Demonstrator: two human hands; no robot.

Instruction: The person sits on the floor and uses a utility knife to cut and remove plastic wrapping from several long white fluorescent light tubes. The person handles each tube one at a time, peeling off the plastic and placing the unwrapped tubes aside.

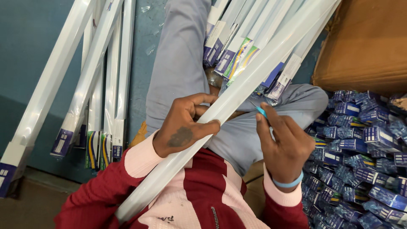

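White tube light [237,95], plain, no pattern. Stacked tubes [106,63]: white, end sleeves blue with yellow and green stripes. Small tool [261,111]: light blue. Wristband [289,183]: light blue. Sweater [203,186]: maroon with pale pink panels and cuffs. Trousers [178,63]: grey. Pile of wrappers [364,161]: blue and white. Carton [373,42]: brown. Wall [25,42]: teal.

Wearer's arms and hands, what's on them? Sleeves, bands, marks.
Both hands are bare, no gloves. Left hand has a dark mark on its back. Right hand wears a light blue wristband. Sleeves are dark red knit with pale pink cuffs.
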